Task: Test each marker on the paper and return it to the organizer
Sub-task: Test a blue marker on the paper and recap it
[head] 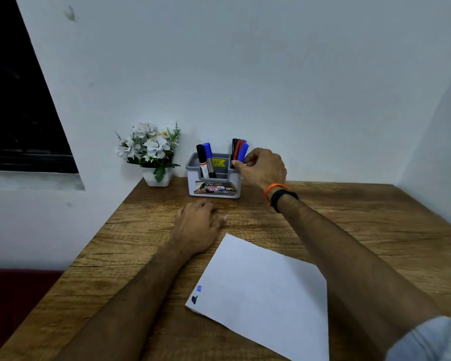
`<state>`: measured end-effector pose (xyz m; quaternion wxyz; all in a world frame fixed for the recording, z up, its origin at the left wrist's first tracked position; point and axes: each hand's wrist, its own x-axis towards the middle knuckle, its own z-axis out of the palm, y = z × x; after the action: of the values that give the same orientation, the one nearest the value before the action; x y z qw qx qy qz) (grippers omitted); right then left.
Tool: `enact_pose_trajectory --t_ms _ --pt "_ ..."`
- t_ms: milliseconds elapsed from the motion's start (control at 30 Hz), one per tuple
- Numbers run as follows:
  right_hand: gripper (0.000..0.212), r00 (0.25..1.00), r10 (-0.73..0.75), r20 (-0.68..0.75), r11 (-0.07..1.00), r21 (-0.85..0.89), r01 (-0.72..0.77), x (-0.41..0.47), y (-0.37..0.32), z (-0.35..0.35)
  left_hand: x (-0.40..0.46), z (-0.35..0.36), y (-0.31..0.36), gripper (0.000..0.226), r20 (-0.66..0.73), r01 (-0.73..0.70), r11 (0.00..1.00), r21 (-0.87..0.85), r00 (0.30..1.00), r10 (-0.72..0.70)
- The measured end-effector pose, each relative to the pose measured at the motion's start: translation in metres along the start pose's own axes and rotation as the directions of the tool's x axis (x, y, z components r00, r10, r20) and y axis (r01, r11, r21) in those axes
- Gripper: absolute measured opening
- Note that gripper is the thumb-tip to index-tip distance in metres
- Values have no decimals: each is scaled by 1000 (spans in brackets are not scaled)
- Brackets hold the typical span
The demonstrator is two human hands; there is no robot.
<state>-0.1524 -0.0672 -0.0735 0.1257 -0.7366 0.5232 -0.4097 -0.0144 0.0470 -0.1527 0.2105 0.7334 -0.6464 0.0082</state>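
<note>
Your right hand (264, 169) hides the blue marker's (243, 152) barrel, fingers pinching it; left hand (199, 225) lies relaxed on the wooden surface (349, 217).

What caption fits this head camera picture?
Right hand pinches a blue marker in the organizer; left hand rests beside the paper.

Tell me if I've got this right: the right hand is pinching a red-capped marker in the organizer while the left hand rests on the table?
Not quite: the head view shows the right hand pinching the blue-capped marker in the organizer. The left hand does rest on the table.
</note>
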Motion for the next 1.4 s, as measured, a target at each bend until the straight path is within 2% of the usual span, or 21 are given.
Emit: enact_pose_trajectory --t_ms 100,200,300,367,433,500,567,633,667,733,833,967,1067,1167,1267,1400 --pt "23 999 -4 -43 997 70 7 2 -4 -2 0 -1 0 53 8 5 1000 -3 1000 -5" --pt "18 985 -26 -172 960 269 72 4 -13 -16 -2 -2 1 53 13 7 1000 -4 1000 -6" --pt "16 972 -33 -232 884 446 136 0 -26 -35 -1 -5 2 51 27 14 999 -39 1000 -13" --pt "14 978 -38 -204 799 582 153 -9 -33 -47 -4 -11 5 50 -10 14 991 -131 1000 -15" --pt "12 992 -75 -102 730 672 124 -25 -36 -55 -8 -23 11 45 -98 -2 957 -291 995 -28" --pt "9 990 -140 -2 728 678 104 -43 -32 -55 -13 -38 18 39 -149 -11 838 -545 985 -83" --pt "8 978 -189 87 740 667 84 -58 -21 -51 -20 -55 26 42 -140 -44 605 -795 984 -114" --pt "15 958 -220 184 804 590 72 -74 -10 -47 -26 -69 34 43 -108 -52 434 -900 988 -106" --pt "20 947 -232 223 844 530 82 -81 -5 -45 -30 -73 37 43 -106 -61 410 -910 991 -87" --pt "22 921 -280 272 873 472 126 -94 3 -47 -35 -79 44 34 -121 -91 440 -894 992 -42" --pt "23 901 -302 312 868 480 125 -104 11 -51 -34 -76 44 19 -141 -110 516 -849 990 -21" --pt "39 877 -270 396 893 443 75 -107 23 -58 -30 -77 30 24 -87 -45 519 -854 995 -57" --pt "21 877 -220 426 796 599 -91 -109 29 -64 -30 -78 20 24 11 24 512 -859 1000 -29" --pt "13 902 -154 403 675 710 -201 -109 29 -66 -32 -78 19 21 139 57 587 -808 986 95" --pt "9 892 -94 442 628 722 -292 -113 26 -62 -35 -76 29 12 193 -16 692 -722 955 224" --pt "9 869 -130 477 639 710 -294 -118 20 -57 -37 -69 40 17 125 -173 812 -557 949 288"
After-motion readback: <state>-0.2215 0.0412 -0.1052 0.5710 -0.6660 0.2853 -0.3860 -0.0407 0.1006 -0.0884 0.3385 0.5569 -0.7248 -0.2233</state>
